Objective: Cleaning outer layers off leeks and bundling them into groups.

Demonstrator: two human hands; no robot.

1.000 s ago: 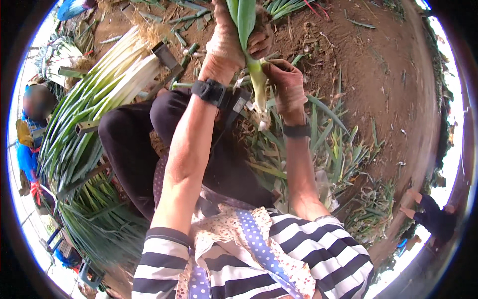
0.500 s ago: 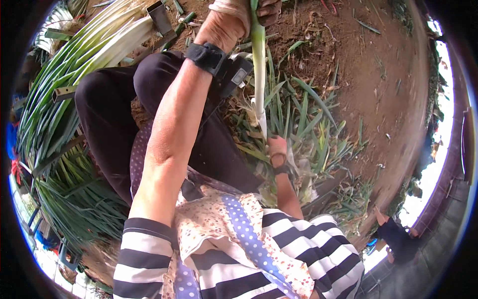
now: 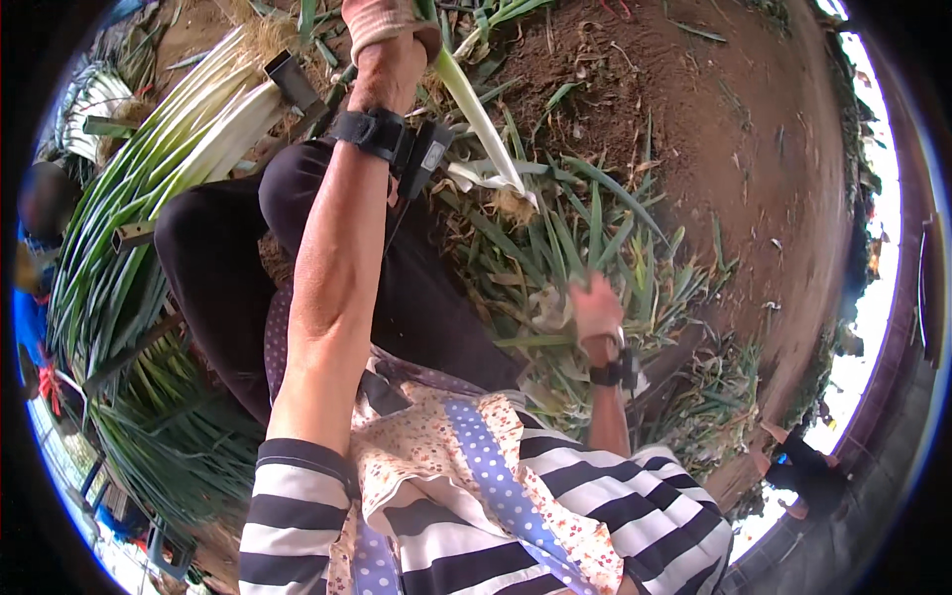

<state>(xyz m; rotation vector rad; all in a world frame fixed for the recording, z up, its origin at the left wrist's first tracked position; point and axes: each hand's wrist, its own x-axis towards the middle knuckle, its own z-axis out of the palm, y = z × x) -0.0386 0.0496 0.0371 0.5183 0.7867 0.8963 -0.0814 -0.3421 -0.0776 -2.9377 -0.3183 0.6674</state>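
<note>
My left hand (image 3: 385,24), in a pale glove and partly cut off by the top edge, is closed round a green onion (image 3: 480,115). The onion slants down to the right, its white stem and root end pointing toward the pile of leaves. Below and to the right is my right hand (image 3: 596,305), apart from the onion and over the loose green leaves and pale peelings (image 3: 555,243). Motion smears its fingers, so whether they hold anything is hidden.
A large bundle of green onions (image 3: 188,149) lies at the left on a metal frame (image 3: 288,79), with more green tops (image 3: 159,416) below. Brown soil (image 3: 724,169) spreads to the right. Another person (image 3: 803,471) is at the lower right edge.
My left hand has moved left with the onion, whose stem now slants instead of hanging nearly upright. My right hand has left the root end and moved right and slightly down.
</note>
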